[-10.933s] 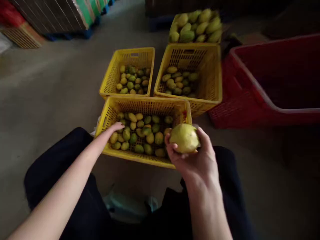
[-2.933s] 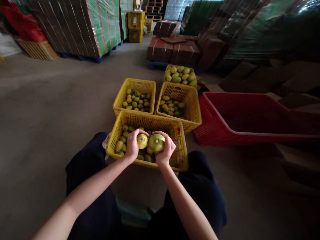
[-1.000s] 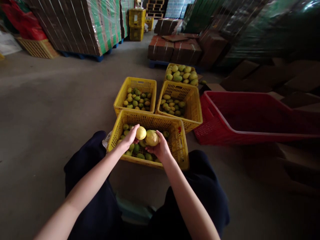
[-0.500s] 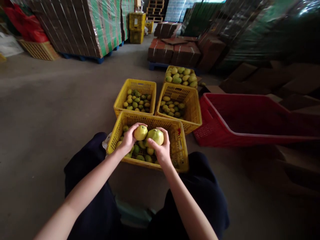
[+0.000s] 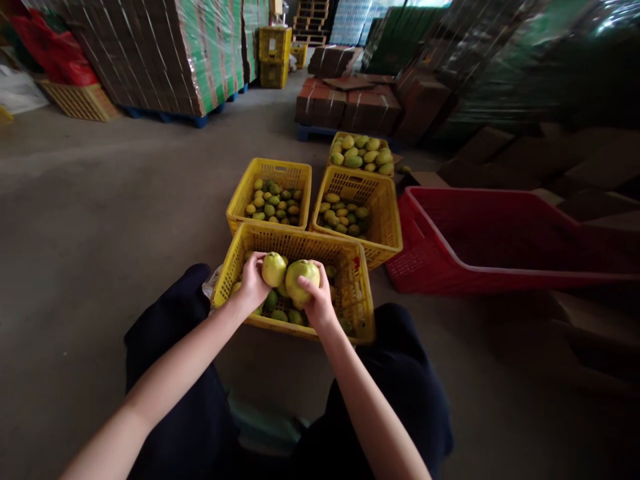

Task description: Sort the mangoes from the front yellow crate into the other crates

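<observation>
Over the near yellow crate, I have one fruit gripped on each side. My left hand is curled round the smaller fruit, which sits at the inner side of the palm, its right side bare of the grip and its dark tip turned up. My right hand has the larger fruit clasped from the right: thumb across the near face, fingers round the far side, the fruit's left half bulging out past the grip toward its neighbour. The two lie side by side between the hands; from my remote seat I cannot tell whether their skins touch. Beneath them I make out loose fruit in the crate, partly hidden by the hands. Just beyond stand the back-left crate and the back-right crate, both holding fruit, with a heap of pale fruit behind the latter. To the right I see a red bin; dark trouser legs flank the near crate
</observation>
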Demonstrator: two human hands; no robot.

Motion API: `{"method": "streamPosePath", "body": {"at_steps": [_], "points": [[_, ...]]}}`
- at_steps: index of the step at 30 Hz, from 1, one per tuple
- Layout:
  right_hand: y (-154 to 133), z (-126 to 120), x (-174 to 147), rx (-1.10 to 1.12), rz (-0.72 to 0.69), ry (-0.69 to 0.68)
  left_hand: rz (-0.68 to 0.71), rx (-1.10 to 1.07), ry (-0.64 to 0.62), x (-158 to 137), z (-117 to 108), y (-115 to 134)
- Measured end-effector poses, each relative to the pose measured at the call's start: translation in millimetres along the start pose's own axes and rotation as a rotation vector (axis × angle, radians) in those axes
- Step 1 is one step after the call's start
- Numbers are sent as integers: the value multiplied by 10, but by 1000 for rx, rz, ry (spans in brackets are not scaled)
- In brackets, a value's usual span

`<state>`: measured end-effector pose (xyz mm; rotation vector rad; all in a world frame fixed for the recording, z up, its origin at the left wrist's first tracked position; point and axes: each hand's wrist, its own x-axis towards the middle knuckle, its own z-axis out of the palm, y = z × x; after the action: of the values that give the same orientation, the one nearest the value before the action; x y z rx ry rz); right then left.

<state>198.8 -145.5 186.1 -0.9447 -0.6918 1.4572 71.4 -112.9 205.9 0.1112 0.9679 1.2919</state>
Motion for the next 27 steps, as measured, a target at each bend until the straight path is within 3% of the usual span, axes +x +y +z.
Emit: {"method": "streamPosePath", "body": {"at_steps": [5,9,14,18,22,27], "points": [[-40,13,147,159,219,170,-141,31,-41,-21,21,67],[-107,-53,206,166,309,191,-211,-42,14,-14,19,131],[-149,-19,120,285,399,158,-156,-8,-22,-38,22,173],[-139,45,74,384,501,149,-213,-13,-95,-8,15,141],[-100,22,124,383,520,185,-211,-19,-166,12,7,126],[-127,23,138,329,455,283,-204,-29,-98,-53,31,180]]}}
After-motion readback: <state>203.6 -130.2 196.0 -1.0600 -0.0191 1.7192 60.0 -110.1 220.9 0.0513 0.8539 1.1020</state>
